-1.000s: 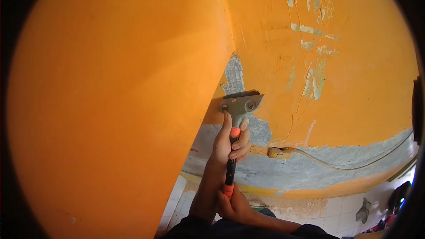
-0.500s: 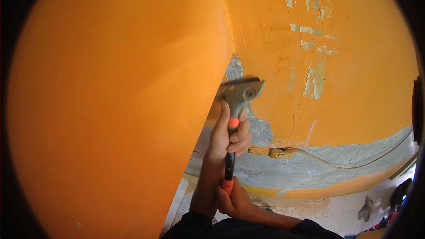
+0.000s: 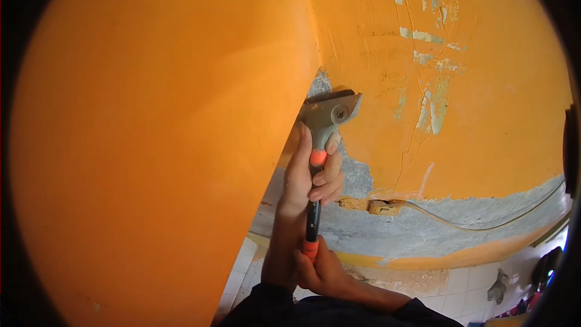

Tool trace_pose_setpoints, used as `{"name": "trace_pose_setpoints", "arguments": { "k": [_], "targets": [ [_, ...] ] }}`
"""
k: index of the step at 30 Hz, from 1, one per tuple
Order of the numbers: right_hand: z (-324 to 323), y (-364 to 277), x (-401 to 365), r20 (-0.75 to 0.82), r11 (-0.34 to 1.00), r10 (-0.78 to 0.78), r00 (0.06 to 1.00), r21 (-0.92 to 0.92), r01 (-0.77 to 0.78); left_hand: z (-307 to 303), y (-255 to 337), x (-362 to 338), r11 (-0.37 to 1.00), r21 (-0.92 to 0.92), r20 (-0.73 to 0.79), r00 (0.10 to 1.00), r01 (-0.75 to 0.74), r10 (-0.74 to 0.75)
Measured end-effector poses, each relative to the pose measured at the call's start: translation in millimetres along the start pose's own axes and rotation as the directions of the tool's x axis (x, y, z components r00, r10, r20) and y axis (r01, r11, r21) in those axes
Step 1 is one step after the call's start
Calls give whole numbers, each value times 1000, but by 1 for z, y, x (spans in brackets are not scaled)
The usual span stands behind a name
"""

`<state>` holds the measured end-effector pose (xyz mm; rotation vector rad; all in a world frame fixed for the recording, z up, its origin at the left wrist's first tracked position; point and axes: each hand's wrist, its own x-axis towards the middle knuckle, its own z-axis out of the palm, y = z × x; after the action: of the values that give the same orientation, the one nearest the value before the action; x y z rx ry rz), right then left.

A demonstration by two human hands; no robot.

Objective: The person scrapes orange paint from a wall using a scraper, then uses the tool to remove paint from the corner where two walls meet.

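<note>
A long-handled paint scraper (image 3: 325,126) with a grey head and a black and orange handle stands upright against the orange wall (image 3: 502,121). Its blade edge is at the paint in the corner, beside a strip of bare grey plaster (image 3: 319,83). Just under the head, my left hand (image 3: 308,172) wraps round the upper handle, thumb along the neck. Lower down, my right hand (image 3: 321,269) grips the orange end of the handle. The head's left part overlaps the edge of the near orange wall face (image 3: 169,145).
Scraped pale streaks (image 3: 431,112) and cracks mark the wall on the right. A small orange-painted box (image 3: 382,208) with a cable (image 3: 451,226) sits on the grey lower band. White floor tiles (image 3: 469,287) and a grey cloth-like item (image 3: 498,286) lie below.
The scraper head has slid a little upward along the wall, and my left hand has risen with it. Both hands keep their grip on the handle.
</note>
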<state>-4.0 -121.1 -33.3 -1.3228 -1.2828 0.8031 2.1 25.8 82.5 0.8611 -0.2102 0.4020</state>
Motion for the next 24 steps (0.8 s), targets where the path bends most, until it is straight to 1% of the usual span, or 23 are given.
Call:
{"name": "trace_pose_setpoints", "arguments": {
  "k": [1, 2, 3, 5, 6, 7, 8, 9, 11, 12, 13, 14, 15, 17, 18, 19, 20, 21, 22, 23, 24],
  "targets": [
    [2, -2, 0, -23, 998, -1, 1000, 63, 2, 3, 5, 4, 1000, 24, 41, 999, -16, 15],
    [3, -4, 2, -52, 991, -6, 999, 131, 13, 4, 2, 1, 1000, 9, 0, 1000, 5, -5],
    [4, -3, 0, -58, 991, -16, 998, 134, 24, 1, -3, -2, 1000, 19, 6, 1000, 9, -9],
    [5, 3, -12, -47, 988, 61, 997, 144, -54, -9, -18, -7, 998, 6, -33, 997, 65, -65],
    [3, 2, -7, -49, 988, 60, 997, 143, -53, -7, -17, -6, 999, -8, -11, 999, 53, -54],
    [1, -1, 1, -51, 992, 18, 999, 126, -12, -2, -10, -2, 998, -10, -12, 998, 57, -57],
    [2, -3, 3, -50, 994, -16, 999, 110, 22, 4, 0, 3, 999, 33, -8, 999, 37, -37],
    [4, -4, 1, -47, 994, -8, 999, 111, 13, 6, 5, 5, 997, 77, -1, 1000, 15, -15],
    [3, -7, 3, -47, 991, -28, 999, 127, 34, 2, 2, 3, 998, 64, 34, 999, 7, -9],
    [3, -6, 0, -47, 991, -30, 998, 129, 36, 2, -4, -2, 999, 46, -3, 1000, 18, -18],
    [2, -7, -6, -27, 988, 11, 1000, 154, -7, 5, -8, -4, 999, 28, -37, 999, 24, -23],
    [0, -7, -8, -8, 983, 51, 999, 177, -49, 6, -11, -3, 999, 36, -2, 1000, 21, -21],
    [-2, -5, -3, -12, 983, 50, 999, 177, -48, 4, -8, 0, 999, 36, 2, 1000, 23, -23],
    [-8, -5, 7, -26, 1000, -8, 1000, -24, 7, 9, 5, 7, 998, 55, -30, 999, -42, 44],
    [-9, -8, 7, -20, 1000, 2, 1000, -24, -2, 16, 13, 13, 995, 84, -6, 998, -61, 61],
    [-12, -14, 8, -5, 1000, 28, 1000, 3, -28, 15, 11, 11, 994, 83, -8, 998, -65, 66],
    [-13, -18, 10, 6, 998, 47, 999, 31, -47, 12, 8, 9, 997, 65, -31, 999, -38, 41],
    [-11, -15, 6, 2, 999, 35, 999, 31, -36, 10, 5, 8, 999, 52, -47, 999, -11, 13],
    [-8, -9, -4, -8, 996, 37, 999, 76, -36, 8, -4, 2, 997, 70, -81, 997, 13, -7],
    [-7, -5, -10, -16, 992, 42, 999, 119, -40, 7, -5, 2, 997, 74, -76, 997, 9, -3],
    [-8, -9, -10, 17, 986, 80, 997, 142, -82, 9, -5, 3, 997, 76, -68, 998, -2, 7]
  ]
}}
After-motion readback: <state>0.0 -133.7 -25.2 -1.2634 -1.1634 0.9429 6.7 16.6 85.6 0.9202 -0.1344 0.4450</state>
